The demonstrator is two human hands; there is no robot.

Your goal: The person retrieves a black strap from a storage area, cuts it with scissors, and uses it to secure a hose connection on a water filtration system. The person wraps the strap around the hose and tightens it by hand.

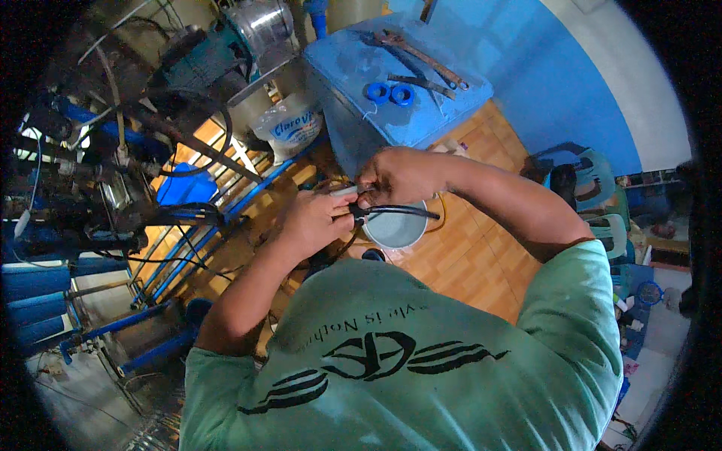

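My left hand [314, 219] and my right hand [402, 177] meet in front of my chest, both closed. Between them is the end of a thin black hose [406, 211], whose free part sticks out to the right. The left fingers grip the hose near a dark fitting. My right hand bends down over the same spot, its fingertips pinched together; what they hold is hidden. A small pale grey piece [345, 191] shows between the hands. Beneath the hose a light grey bucket [395, 231] stands on the floor.
A blue box-like stand [338, 60] ahead bears a rusty wrench [425, 59] and two blue tape rolls [390, 94]. A white printed bag [292, 129] sits beside it. Pipes, cables and a motor [199, 64] crowd the left. Plastic chairs [598, 184] stand at right.
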